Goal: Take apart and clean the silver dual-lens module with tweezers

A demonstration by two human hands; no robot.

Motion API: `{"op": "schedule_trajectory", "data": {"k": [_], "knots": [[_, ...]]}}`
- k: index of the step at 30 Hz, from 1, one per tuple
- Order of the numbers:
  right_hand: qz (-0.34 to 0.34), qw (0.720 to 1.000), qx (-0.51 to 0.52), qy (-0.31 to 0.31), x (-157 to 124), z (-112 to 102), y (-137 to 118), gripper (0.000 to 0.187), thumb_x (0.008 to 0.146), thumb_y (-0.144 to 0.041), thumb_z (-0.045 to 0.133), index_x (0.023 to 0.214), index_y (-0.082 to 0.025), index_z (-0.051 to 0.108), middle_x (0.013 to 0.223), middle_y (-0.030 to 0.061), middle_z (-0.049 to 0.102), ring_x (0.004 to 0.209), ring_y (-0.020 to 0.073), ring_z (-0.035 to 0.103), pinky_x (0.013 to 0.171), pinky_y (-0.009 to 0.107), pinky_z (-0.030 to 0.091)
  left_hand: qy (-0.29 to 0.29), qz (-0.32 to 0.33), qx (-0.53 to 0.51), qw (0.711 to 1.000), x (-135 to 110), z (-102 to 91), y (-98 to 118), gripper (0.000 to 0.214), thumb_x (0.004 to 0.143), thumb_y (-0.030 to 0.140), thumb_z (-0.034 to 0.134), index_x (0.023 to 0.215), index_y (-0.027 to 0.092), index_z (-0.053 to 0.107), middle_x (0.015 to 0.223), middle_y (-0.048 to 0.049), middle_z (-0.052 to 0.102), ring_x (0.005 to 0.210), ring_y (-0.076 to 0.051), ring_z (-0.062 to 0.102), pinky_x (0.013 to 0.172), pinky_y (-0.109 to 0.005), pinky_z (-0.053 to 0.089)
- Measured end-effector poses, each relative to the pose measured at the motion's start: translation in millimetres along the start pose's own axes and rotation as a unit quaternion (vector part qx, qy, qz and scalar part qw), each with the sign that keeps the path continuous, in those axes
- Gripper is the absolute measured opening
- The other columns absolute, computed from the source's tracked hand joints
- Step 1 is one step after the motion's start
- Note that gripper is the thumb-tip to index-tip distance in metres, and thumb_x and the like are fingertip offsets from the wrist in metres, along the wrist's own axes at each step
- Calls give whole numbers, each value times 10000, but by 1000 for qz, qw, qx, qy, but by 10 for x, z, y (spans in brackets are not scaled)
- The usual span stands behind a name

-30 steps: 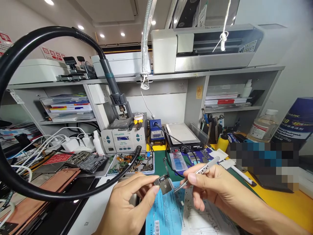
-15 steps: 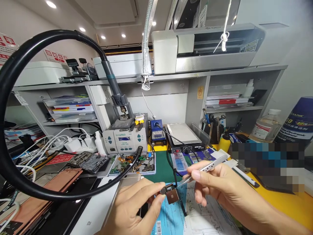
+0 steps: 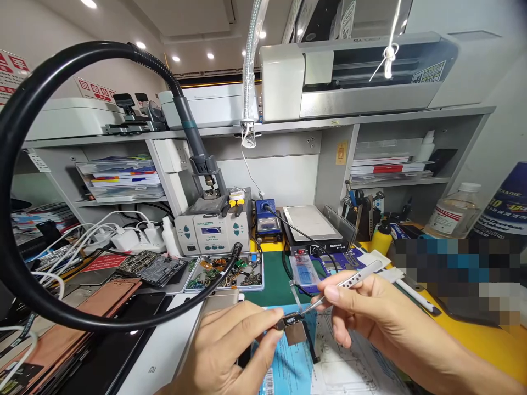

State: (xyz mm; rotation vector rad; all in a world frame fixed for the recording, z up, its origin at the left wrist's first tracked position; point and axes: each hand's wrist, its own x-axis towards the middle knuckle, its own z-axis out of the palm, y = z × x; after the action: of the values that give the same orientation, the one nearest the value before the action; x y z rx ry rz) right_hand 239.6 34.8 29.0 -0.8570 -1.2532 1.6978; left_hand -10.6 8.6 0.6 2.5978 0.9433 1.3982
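Just above a blue printed sheet [image 3: 284, 370] on a cluttered table [image 3: 500, 356], a person's left hand [image 3: 236, 348] pinches a small electronic part [image 3: 293, 322] between thumb and forefinger, its grip closed on one end. A square brownish-grey plate hangs from the part's lower side, and thin flat strips reach out above and below it. The right hand [image 3: 356, 302] has its grip closed around a pair of metal tweezers [image 3: 346, 286], slanted down to the left, their tips at the upper edge of the part; whether the tips clamp it cannot be told. White paper with line drawings [image 3: 346, 367] lies beside the blue sheet, beneath the right hand.

Behind the hands, a shallow tray [image 3: 251, 287] full of loose components stands at the edge of a green mat [image 3: 274, 277], in front of a grey station [image 3: 214, 235] with a small display. A thick black hose [image 3: 9, 142] loops across the left side, over a white phone back [image 3: 160, 351]. Further right stand a blue unit [image 3: 267, 219] and a flat-topped plate heater [image 3: 313, 222], with a yellow bottle [image 3: 382, 238] and a clear bottle [image 3: 455, 211] beyond.
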Motion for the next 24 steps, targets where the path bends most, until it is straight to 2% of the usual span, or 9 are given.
{"op": "schedule_trajectory", "data": {"k": [8, 16, 24], "knots": [[10, 1000, 17, -5, -7, 25, -30, 193, 898, -296, 726, 910, -105, 753, 867, 59, 726, 549, 79, 639, 553, 189, 477, -16, -19, -37, 999, -6, 23, -27, 324, 866, 34, 632, 1162, 164, 663, 897, -66, 741, 762, -146, 682, 687, -244, 535], [33, 999, 36, -8, -24, 73, -105, 190, 876, -282, 756, 828, -98, 753, 808, 63, 748, 510, 65, 628, 525, 166, 478, -8, -26, -62, 998, -9, 13, -38, 323, 871, 34, 625, 1162, 167, 666, 872, -59, 724, 727, -150, 660, 653, -260, 534], [45, 998, 47, 4, 25, 16, -10, 212, 884, -277, 744, 824, -75, 767, 848, 99, 776, 487, 61, 636, 503, 153, 500, -5, -20, -62, 998, -1, 25, -25, 309, 874, 32, 625, 1155, 152, 673, 888, -72, 737, 742, -149, 668, 662, -254, 534]]}}
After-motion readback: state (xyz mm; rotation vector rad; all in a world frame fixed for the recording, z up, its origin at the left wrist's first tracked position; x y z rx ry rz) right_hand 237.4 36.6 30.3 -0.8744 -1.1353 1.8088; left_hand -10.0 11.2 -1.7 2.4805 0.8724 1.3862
